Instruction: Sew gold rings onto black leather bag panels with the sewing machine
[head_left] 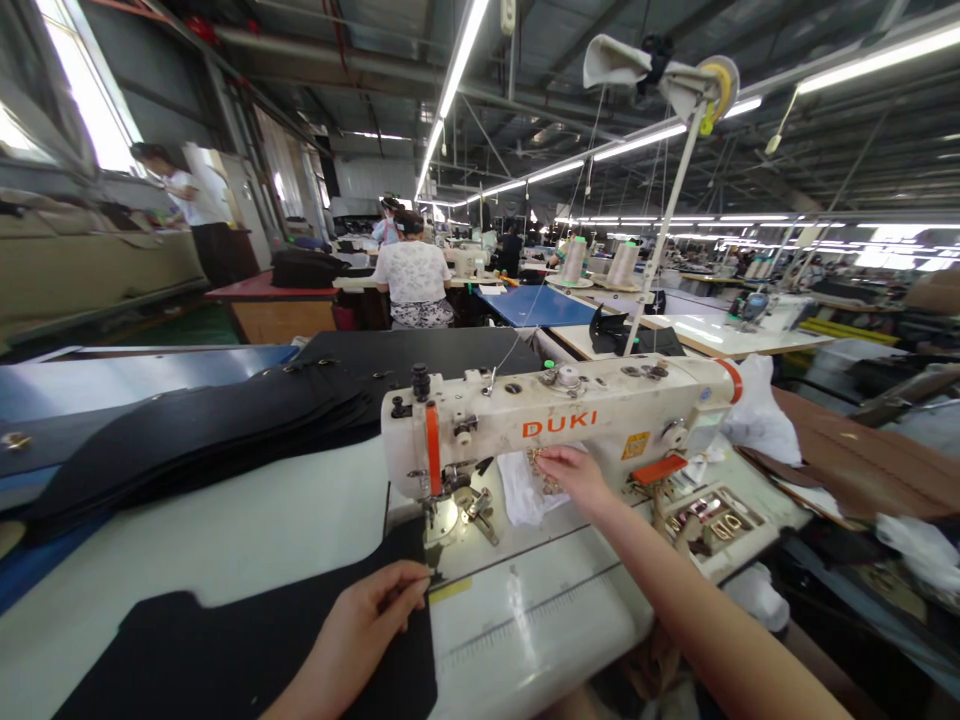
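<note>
A white sewing machine (487, 425) with orange lettering stands across the middle of the bench. My left hand (375, 610) is closed in a pinch at the right edge of a black fabric piece (285, 640), just in front of the needle area; whatever its fingertips hold is too small to name. Under the machine's arm, my right hand (574, 472) reaches to a white plastic bag (517, 490) with small gold-coloured metal pieces in it. Its fingertips are pressed together at those pieces, and what they grip is hidden.
Stacked black pieces (217, 430) lie at the left. A tray (757, 515) of metal buckles sits at the right, near brown material (862, 450). A thread stand (667, 230) rises behind the machine. Other people sit and stand farther back.
</note>
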